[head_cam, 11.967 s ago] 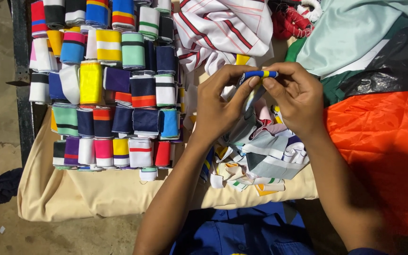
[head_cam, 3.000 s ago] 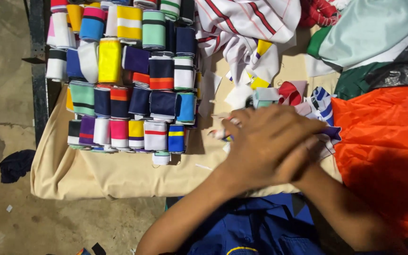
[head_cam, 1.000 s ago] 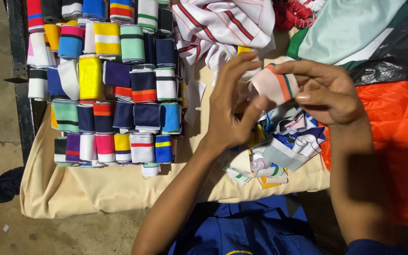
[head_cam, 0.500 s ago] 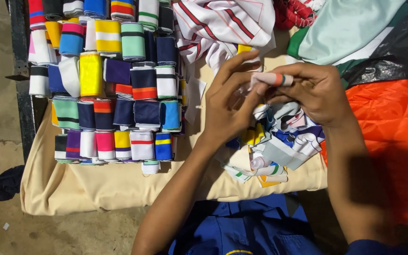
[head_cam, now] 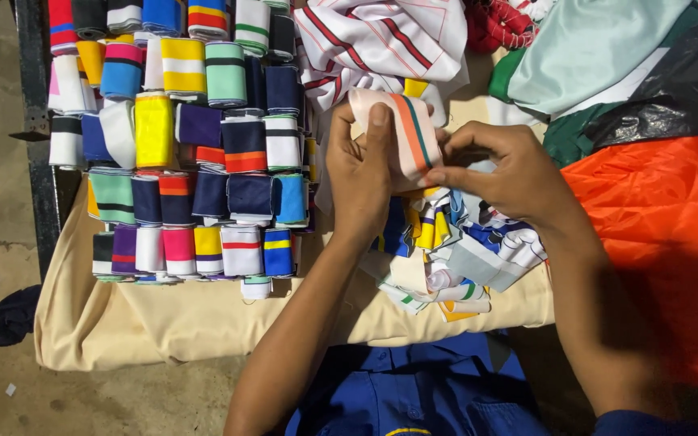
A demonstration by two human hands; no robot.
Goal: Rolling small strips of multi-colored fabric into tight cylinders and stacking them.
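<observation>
Both hands hold a pale striped band. Left hand fingers pinch its edge; right hand fingers pinch the other. Rolling it evenly, edges aligned, would likely match the rolled bands beside.

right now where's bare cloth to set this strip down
Bare beige cloth lies along the near edge, below the rolled bands and left of the left hand's forearm. The loose pile under both hands and the fabrics behind are crowded.
</observation>
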